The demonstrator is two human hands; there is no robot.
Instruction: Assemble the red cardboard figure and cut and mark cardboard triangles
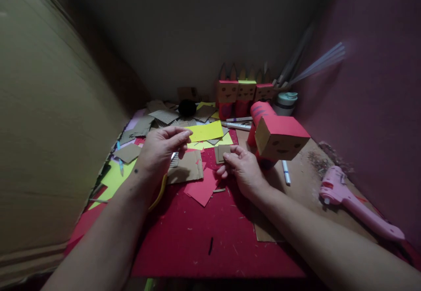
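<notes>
My left hand (166, 144) is closed in a pinch on one end of a yellow paper strip (208, 131), which points off to the right. Between the thumb and fingers of my right hand (243, 170) are small cardboard squares (224, 152), overlapping one another. Below my left hand lies a larger cardboard piece (186, 173). Red paper pieces (204, 188) rest on the table just left of my right hand. A yellow looped handle (159, 193) shows partly from under my left wrist.
A cardboard-headed figure (283, 139) with a red top stands beyond my right hand; several similar figures (228, 91) are at the back. A pink glue gun (357, 205) lies at right. Cardboard scraps (164, 115) cover the back left. A lidded cup (286, 102) stands back right.
</notes>
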